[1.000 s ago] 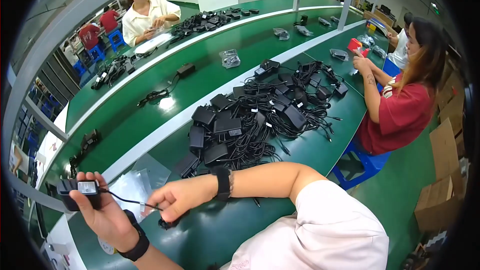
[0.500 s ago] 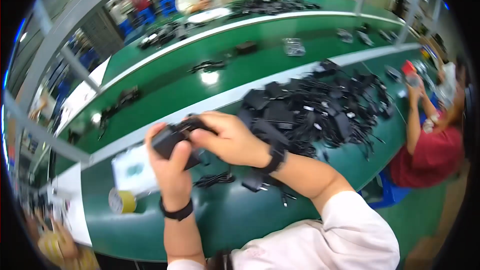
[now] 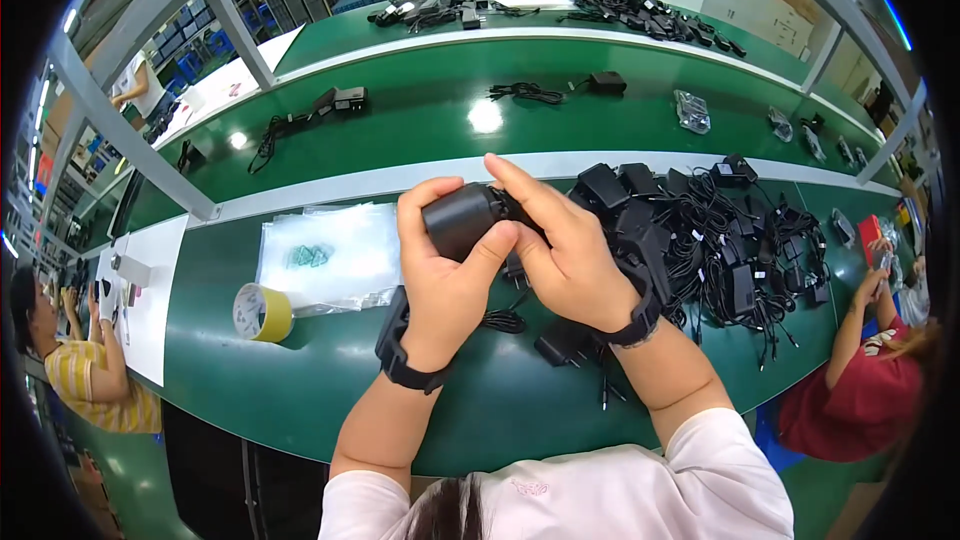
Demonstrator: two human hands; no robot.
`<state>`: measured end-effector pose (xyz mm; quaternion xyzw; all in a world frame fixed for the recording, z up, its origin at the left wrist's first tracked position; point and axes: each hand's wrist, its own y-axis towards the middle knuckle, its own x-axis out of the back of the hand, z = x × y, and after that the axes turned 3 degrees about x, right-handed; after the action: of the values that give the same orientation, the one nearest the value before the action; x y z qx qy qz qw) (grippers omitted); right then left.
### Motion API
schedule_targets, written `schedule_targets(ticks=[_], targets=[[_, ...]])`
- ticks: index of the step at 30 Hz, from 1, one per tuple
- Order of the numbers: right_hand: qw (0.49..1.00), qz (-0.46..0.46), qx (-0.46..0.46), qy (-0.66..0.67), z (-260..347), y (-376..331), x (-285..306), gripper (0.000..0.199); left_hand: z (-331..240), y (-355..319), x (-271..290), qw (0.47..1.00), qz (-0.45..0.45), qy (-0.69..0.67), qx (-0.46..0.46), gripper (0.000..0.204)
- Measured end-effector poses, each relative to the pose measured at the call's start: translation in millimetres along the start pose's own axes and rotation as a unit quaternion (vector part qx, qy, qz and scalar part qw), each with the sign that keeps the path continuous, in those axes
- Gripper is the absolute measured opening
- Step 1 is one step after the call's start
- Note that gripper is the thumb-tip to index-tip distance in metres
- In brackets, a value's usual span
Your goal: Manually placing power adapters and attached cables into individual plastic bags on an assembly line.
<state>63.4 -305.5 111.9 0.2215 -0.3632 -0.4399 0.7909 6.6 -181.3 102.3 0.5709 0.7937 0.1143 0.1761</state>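
A black power adapter [image 3: 458, 222] is held above the bench, its dark rounded body in my left hand [image 3: 440, 290], fingers and thumb wrapped round it. My right hand [image 3: 578, 265] closes on the dark cable at the adapter's right end, thumb beside my left thumb and index finger stretched up. Much of the cable is hidden by the fingers. Just below my hands lie a coiled black cable [image 3: 503, 321] and another adapter [image 3: 560, 343]. Right of my right hand spreads a large heap of black adapters and cables [image 3: 715, 240].
Clear plastic bags [image 3: 340, 260] lie left of my hands, with a yellow tape roll [image 3: 263, 313] at their corner. Beyond a pale ledge [image 3: 400, 181], a green strip carries adapters [image 3: 606, 83] and bagged items [image 3: 692, 112]. Metal posts [image 3: 240, 35] frame the bench; people work at both sides and opposite.
My view has turned leftward and steadied. Both hands still hold the adapter, now nearer the middle of the picture and turned so its rounded side shows. The right index finger has straightened upward.
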Motion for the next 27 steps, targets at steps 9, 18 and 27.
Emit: schedule_targets(ticks=[9,18,27], targets=[[0.972,0.103,-0.032,0.207,-9.5,2.9,-3.0,0.081,-1.8,3.9,1.6,0.999,-0.042,-0.004,-0.030,0.058],[0.984,-0.034,0.081,-0.156,21.9,-5.1,1.6,0.054,1.2,8.0,18.7,0.965,-0.126,0.107,-0.204,0.063],[0.664,0.018,-0.370,0.650,-18.9,-9.3,-17.4,0.030,-11.1,-3.0,-1.2,0.901,0.024,0.179,-0.395,0.069]])
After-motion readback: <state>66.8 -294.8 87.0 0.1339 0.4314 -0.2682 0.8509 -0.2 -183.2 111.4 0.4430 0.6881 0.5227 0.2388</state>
